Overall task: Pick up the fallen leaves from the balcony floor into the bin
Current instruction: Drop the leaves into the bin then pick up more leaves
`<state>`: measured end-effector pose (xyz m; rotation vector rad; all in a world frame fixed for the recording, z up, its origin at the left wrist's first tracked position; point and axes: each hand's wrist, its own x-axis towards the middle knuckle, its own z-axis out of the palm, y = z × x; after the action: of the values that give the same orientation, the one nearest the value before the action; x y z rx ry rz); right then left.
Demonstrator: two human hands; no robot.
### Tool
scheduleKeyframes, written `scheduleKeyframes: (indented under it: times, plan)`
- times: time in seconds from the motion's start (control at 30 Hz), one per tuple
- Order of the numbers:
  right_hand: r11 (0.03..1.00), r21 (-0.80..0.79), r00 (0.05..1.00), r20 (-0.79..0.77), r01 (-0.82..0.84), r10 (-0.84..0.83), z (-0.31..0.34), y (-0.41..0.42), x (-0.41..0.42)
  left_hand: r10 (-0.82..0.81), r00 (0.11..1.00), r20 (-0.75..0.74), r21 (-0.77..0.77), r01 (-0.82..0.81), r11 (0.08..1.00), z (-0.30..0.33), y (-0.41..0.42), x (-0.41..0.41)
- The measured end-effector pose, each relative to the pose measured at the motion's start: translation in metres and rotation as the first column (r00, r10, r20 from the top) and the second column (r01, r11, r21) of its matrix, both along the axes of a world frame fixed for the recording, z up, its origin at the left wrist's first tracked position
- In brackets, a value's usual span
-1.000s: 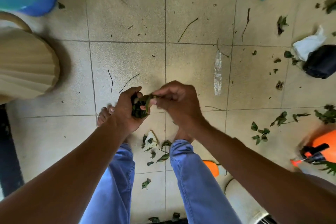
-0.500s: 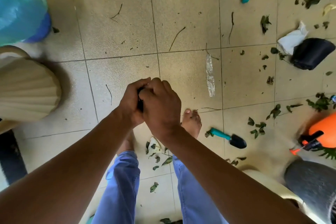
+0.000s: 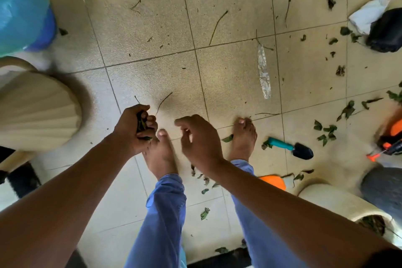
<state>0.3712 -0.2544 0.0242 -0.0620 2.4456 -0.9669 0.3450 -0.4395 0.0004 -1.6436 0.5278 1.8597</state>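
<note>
Left hand (image 3: 132, 128) fisted around a wad of leaves (image 3: 141, 123) above the floor; right hand (image 3: 199, 139), at its 3 o'clock, apart, fingers loosely curled, empty; one trowel (image 3: 291, 147) at 3 o'clock.

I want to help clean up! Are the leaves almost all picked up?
Not yet. The left hand grips a bunch of leaves that still needs to reach the bin. The right hand holds nothing. Many scattered leaves still lie on the floor near the trowel and between the feet.
</note>
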Motion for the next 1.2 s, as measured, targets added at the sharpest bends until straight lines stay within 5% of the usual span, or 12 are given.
scheduleKeyframes:
  times: [0.17,0.43,0.83,0.97,1.07,1.2]
  plan:
    - [0.936,0.292,0.958,0.260,-0.197,0.121,-0.095,0.001,0.016,-0.026,0.999,-0.033,0.028,0.027,0.999,-0.012,-0.021,0.008]
    - [0.890,0.354,0.958,0.132,-0.286,0.255,-0.164,-0.027,0.001,-0.032,0.999,-0.039,0.024,0.033,0.999,-0.038,-0.044,0.018]
    - [0.840,0.429,0.942,0.103,-0.332,0.320,-0.162,-0.027,-0.008,0.061,0.997,-0.043,0.085,-0.057,0.995,-0.023,-0.033,0.007]
    - [0.958,0.288,0.999,0.036,-0.001,-0.010,-0.115,-0.031,-0.030,0.123,0.991,-0.045,0.073,-0.119,0.990,-0.008,-0.028,0.000]
    - [0.914,-0.167,0.929,0.072,0.370,-0.363,-0.034,-0.034,-0.055,0.132,0.990,-0.047,0.030,-0.131,0.991,0.012,-0.020,-0.010]
    - [0.878,-0.382,0.957,0.078,0.288,-0.280,0.071,-0.043,-0.072,0.066,0.990,-0.122,-0.003,-0.067,0.998,0.047,0.001,-0.031]
